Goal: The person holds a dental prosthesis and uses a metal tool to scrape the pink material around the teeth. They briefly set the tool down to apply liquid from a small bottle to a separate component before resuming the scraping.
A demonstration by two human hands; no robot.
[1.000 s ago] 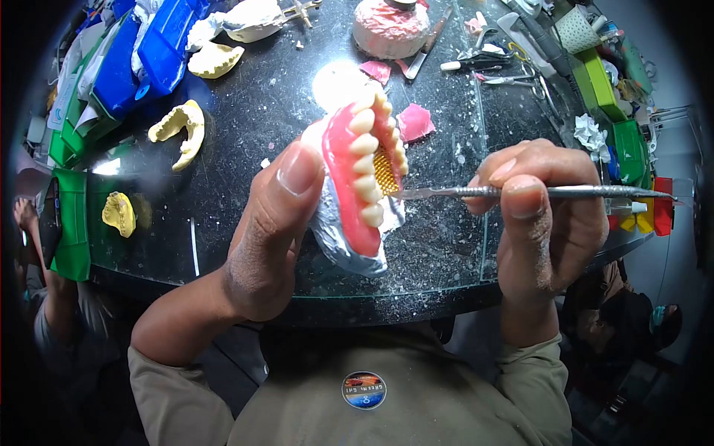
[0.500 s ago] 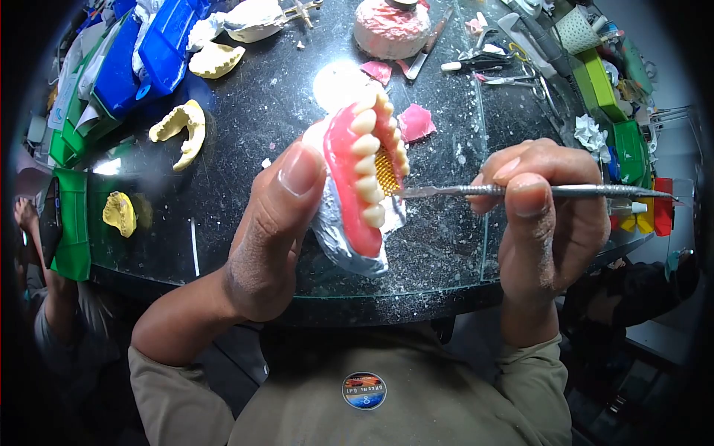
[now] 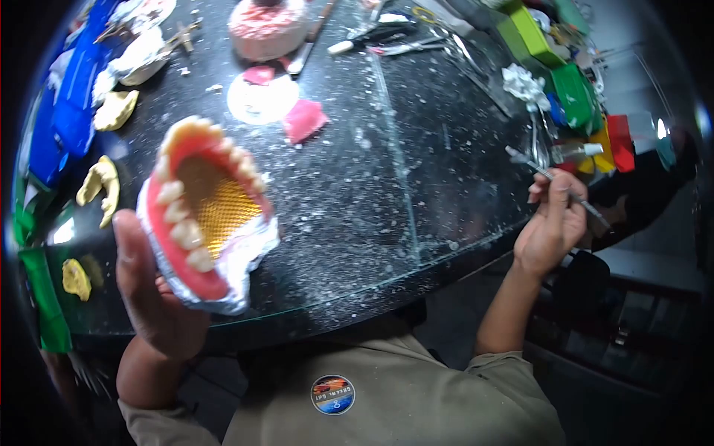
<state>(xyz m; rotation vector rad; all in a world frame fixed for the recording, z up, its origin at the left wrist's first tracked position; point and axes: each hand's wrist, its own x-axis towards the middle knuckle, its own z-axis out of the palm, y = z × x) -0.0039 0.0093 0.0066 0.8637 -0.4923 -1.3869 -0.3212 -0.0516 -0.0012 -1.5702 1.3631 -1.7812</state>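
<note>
My left hand [image 3: 152, 301] grips a wax denture [image 3: 165, 234] seated on a white plaster model. Its teeth are cream, its gum pink, and a gold mesh plate [image 3: 232, 212] lines the palate. The denture is tilted so the palate faces up. Well apart to the right, near the table's edge, my right hand [image 3: 552, 230] is closed round a thin metal dental carver [image 3: 528, 160]. Close to that tool are a small clear bottle [image 3: 573, 152] and a crumpled white tissue [image 3: 524, 85].
On the dark, dust-specked table [image 3: 342, 223] lie pink wax pieces [image 3: 305, 121] and yellow plaster casts [image 3: 104, 186]. A round pink-topped plaster block [image 3: 268, 30] stands at the back. Pliers [image 3: 405, 48], a green box [image 3: 576, 97] and blue bins [image 3: 78, 111] are around the edges.
My right hand has drawn the carver away from the denture, out to the right. The denture has turned to show more of its palate. The view has shifted right.
</note>
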